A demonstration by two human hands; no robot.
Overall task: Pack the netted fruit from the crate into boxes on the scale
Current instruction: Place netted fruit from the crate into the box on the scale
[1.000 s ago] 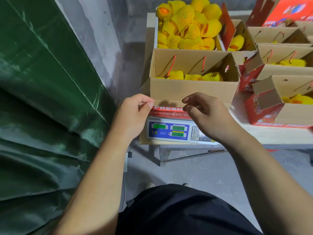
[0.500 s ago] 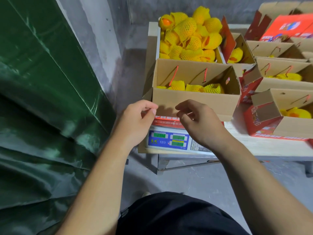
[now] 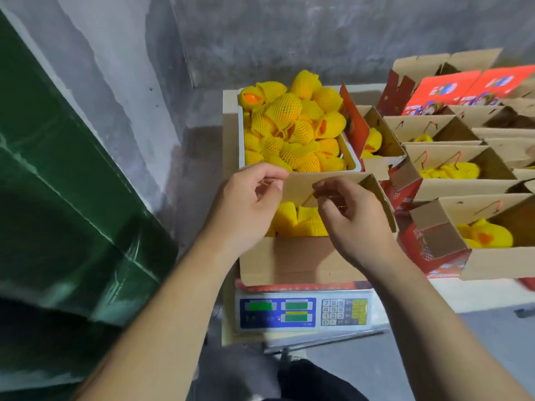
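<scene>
Working over the scale [image 3: 304, 312], I have both hands above the box [image 3: 301, 259] that sits on it. My left hand [image 3: 246, 206] pinches something thin at its fingertips; my right hand [image 3: 350, 215] is curled, and I cannot tell what it holds. Netted fruit [image 3: 298, 219] already lies inside. I judge that keeping my weight off the box keeps the reading honest. Beyond it, touching, the crate [image 3: 351, 153] is heaped with more.

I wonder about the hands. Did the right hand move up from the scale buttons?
Yes. The right hand has gone from beside the scale keypad up over the open box.
</scene>
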